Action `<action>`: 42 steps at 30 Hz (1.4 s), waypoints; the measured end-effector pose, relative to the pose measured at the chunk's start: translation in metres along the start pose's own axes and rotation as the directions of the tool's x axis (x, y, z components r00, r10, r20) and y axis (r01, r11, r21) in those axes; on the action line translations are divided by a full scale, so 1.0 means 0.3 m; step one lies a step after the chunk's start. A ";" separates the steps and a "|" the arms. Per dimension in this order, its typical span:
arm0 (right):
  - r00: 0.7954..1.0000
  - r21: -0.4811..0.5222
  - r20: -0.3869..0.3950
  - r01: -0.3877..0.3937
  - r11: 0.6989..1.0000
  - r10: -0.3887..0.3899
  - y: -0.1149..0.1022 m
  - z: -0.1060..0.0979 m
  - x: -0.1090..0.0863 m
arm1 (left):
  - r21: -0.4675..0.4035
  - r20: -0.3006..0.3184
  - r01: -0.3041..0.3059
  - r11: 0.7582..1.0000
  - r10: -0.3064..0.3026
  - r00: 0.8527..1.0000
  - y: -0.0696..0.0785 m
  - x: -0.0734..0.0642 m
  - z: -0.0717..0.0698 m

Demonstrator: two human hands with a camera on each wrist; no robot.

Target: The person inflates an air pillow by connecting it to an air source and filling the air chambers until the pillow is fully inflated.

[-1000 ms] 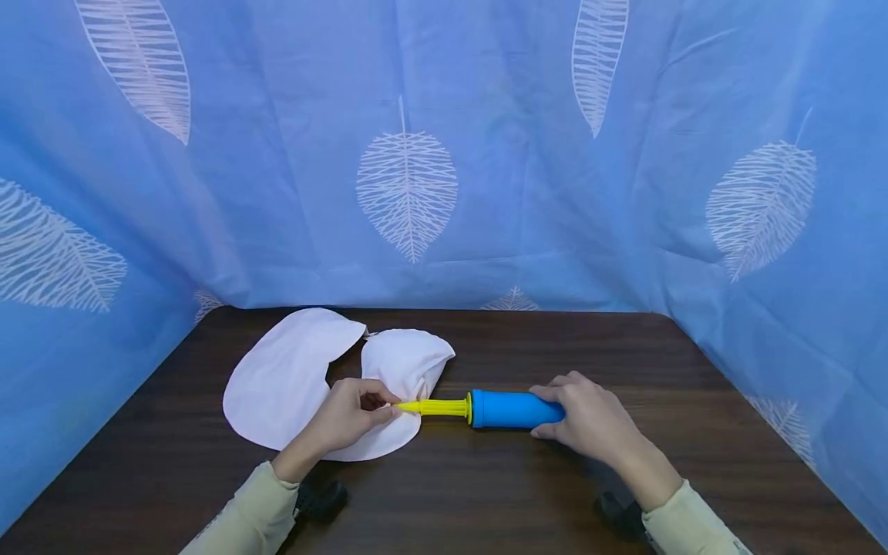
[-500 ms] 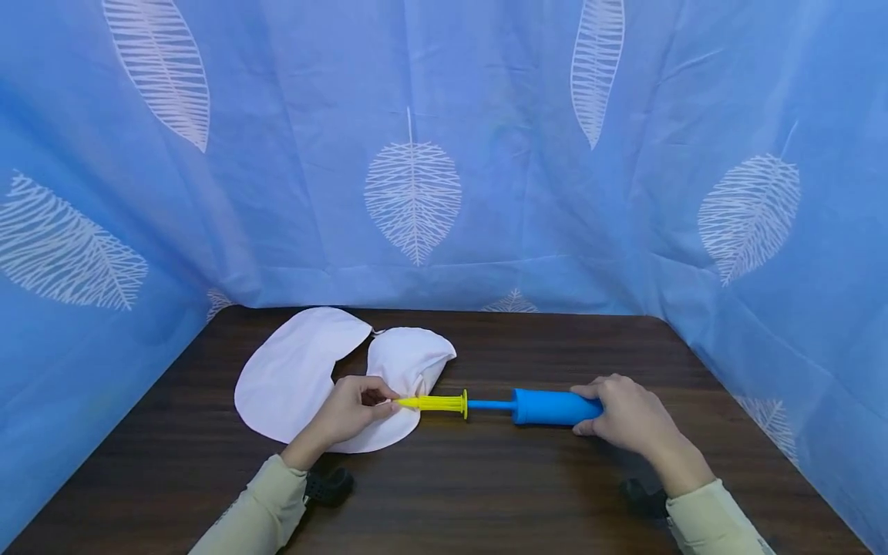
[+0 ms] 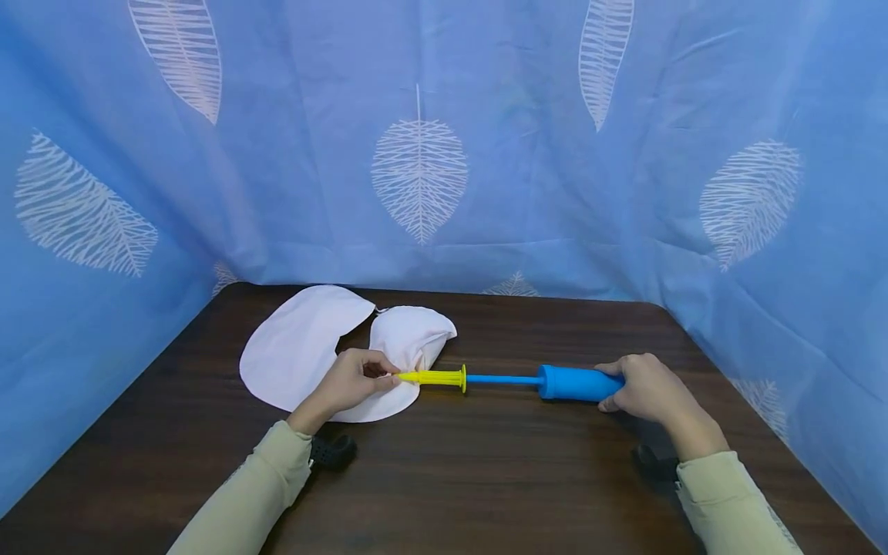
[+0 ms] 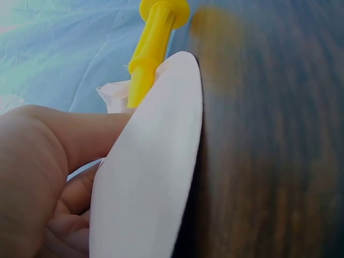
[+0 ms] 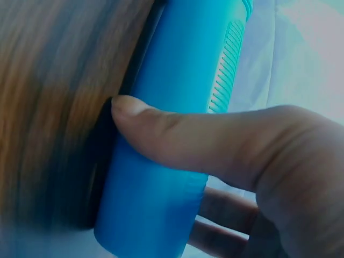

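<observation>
Head view: left hand point(image 3: 352, 379) is pinching the yellow nozzle point(image 3: 444, 378), seemingly with white sheeting point(image 3: 287, 358); right hand point(image 3: 650, 388) is gripping the blue barrel point(image 3: 576, 383), best aligned.

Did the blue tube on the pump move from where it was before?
Yes. The blue tube, held by the right hand, has slid right, closer to the right edge of the table.
</observation>
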State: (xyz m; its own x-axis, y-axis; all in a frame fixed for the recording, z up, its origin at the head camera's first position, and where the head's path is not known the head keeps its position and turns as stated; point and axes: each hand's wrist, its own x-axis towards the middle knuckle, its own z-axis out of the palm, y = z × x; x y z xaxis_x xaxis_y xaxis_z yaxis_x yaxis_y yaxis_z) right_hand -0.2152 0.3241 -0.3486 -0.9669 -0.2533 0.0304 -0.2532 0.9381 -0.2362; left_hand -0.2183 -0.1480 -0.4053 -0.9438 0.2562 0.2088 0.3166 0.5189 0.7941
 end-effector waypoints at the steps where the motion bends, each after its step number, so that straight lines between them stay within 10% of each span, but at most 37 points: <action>1: 1.000 -0.005 0.001 0.014 1.000 -0.014 -0.016 0.001 0.005 | -0.005 0.002 0.005 1.000 -0.005 1.000 0.000 0.000 -0.003; 18: 0.969 -0.041 -0.075 0.232 0.972 -0.235 -0.269 0.107 0.046 | -0.042 0.011 0.006 0.999 -0.005 1.000 0.006 0.005 0.000; 35: 0.992 -0.013 0.104 -0.065 0.998 0.066 0.026 0.012 -0.003 | -0.024 0.019 0.027 0.999 -0.027 0.999 -0.016 -0.027 0.029; 42: 0.997 0.004 0.062 -0.048 0.999 0.048 0.059 -0.003 0.020 | -0.028 -0.005 -0.003 1.000 0.003 1.000 -0.011 -0.015 0.003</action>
State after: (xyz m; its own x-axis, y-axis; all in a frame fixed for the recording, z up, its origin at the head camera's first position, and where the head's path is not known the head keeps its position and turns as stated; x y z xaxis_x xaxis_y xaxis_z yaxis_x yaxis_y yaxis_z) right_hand -0.2257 0.3394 -0.3517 -0.9742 -0.2221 -0.0411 -0.2061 0.9484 -0.2411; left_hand -0.2149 -0.1500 -0.4093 -0.9435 0.2533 0.2138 0.3163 0.4952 0.8092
